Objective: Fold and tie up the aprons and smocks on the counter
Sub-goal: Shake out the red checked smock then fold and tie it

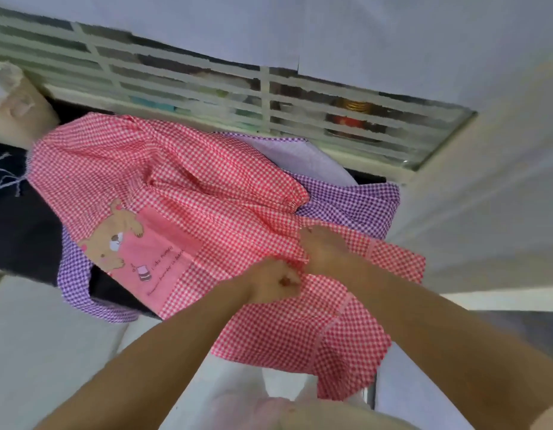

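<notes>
Two hands gather the near edge of a red checked smock on the counter.

The red smock (176, 169) lies spread across the dark counter (21, 237), running from 10 o'clock down to 5 o'clock, where its hem hangs over the counter's near edge. The left hand (275, 283) and right hand (324, 248) sit side by side, almost touching, just right of centre; both have their fingers curled, pinching bunched red cloth, though blur hides the finer detail. A bear pocket (135, 249) on the red smock sits at 9 o'clock from the hands. A purple smock (355, 203) lies underneath, showing at 2 and 8 o'clock. A slatted grille (300, 97) runs across at 12 o'clock.
</notes>
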{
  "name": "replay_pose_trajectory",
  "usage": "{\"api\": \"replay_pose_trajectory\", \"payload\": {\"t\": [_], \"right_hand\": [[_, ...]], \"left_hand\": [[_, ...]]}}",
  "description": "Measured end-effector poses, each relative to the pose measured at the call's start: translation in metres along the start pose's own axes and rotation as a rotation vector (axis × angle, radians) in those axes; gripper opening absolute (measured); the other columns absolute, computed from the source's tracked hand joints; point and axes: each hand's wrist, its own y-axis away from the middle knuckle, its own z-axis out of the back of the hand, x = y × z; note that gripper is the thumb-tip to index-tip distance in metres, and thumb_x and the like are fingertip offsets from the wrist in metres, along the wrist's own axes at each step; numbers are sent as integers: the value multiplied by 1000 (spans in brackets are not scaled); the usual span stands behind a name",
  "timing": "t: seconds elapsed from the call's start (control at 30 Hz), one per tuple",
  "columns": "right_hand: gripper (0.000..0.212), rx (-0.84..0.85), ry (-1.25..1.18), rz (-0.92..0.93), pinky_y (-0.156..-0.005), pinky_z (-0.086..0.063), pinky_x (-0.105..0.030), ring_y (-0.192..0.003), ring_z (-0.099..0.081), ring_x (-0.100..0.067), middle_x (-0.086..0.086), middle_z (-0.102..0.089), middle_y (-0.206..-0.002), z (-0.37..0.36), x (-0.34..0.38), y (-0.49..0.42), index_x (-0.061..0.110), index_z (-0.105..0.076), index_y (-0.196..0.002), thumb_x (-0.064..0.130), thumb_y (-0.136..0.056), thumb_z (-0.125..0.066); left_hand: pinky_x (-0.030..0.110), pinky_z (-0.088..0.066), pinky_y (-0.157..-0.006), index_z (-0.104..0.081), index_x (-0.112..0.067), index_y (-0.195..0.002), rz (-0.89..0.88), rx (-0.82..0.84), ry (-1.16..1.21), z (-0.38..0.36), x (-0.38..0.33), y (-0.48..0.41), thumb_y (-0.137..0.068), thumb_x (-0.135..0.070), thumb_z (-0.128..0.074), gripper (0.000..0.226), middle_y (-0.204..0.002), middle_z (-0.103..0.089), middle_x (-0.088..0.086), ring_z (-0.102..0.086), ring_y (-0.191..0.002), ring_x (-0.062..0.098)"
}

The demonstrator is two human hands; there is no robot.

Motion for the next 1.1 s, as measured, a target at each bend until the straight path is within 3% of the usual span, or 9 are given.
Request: {"api": "replay_pose_trajectory", "payload": {"t": [0.1,0.2,0.37,0.5,0.73,0.87,0.93,1.0,1.1], "right_hand": [[66,-59,-19,-120,-93,-44,-39,-119,-49,-30,-11,-46,-131,-12,-1,9,12,-40,-133,41,-82,-70],[61,-115,42,-165,-90,-44,-39,-119,-47,-29,-11,-47,-130,-26,2,19,12,-41,-132,39,-85,-67],[35,-342,-66,-182,-75,-52,-43,-99,-58,-33,-13,-58,-109,-37,11,28,8,-58,-108,12,-76,-69],[33,-505,-4,-164,-62,-52,-38,-79,-62,-30,-11,-63,-92,-42,17,31,8,-61,-95,3,-63,-70],[32,-509,35,-226,-70,-54,-40,-81,-64,-29,-9,-65,-92,-58,29,38,10,-65,-92,13,-63,-80],[19,-587,15,-249,-65,-53,-38,-66,-62,-27,-6,-64,-73,-54,30,44,9,-65,-78,1,-62,-73],[13,-567,-45,-251,-64,-52,-38,-62,-63,-28,-8,-64,-66,-54,29,54,7,-63,-74,1,-66,-72],[2,-491,-156,-299,-67,-51,-37,-70,-65,-30,-10,-67,-74,-48,30,65,7,-63,-80,8,-82,-64],[17,-160,-325,-354,-82,-45,-33,-89,-60,-24,-7,-66,-93,-37,36,85,13,-62,-89,22,-96,-49]], "left_hand": [[37,-52,-68,-70,-17,-90,2,-473,-304,31,51,21,-79,-13,-70,11,-88,-60,-1,-56,-79,19],[37,-48,-65,-68,-9,-96,44,-681,-615,64,81,26,-66,-3,-74,31,-92,-57,11,-55,-83,29],[46,-50,-75,-72,-10,-97,-111,-536,-887,89,99,11,-61,-9,-79,36,-104,-62,16,-60,-93,35],[44,-51,-76,-76,-13,-90,-259,-445,-979,87,112,8,-68,-15,-73,23,-102,-66,12,-63,-92,32],[31,-51,-59,-74,-12,-83,-435,-417,-793,105,128,18,-86,-25,-46,31,-70,-67,1,-62,-61,22],[22,-34,-50,-58,-16,-71,-408,-355,-578,119,121,37,-93,-32,-33,37,-55,-52,-10,-46,-46,9],[19,-27,-46,-52,-20,-66,-381,-352,-524,124,115,47,-91,-35,-33,34,-50,-44,-13,-40,-43,4],[17,-25,-45,-44,-26,-63,-387,-312,-518,127,112,55,-88,-36,-33,29,-47,-38,-14,-35,-41,0],[20,-26,-47,-42,-27,-58,-341,-206,-570,126,105,69,-81,-44,-27,33,-48,-39,-14,-35,-43,-1]]}}
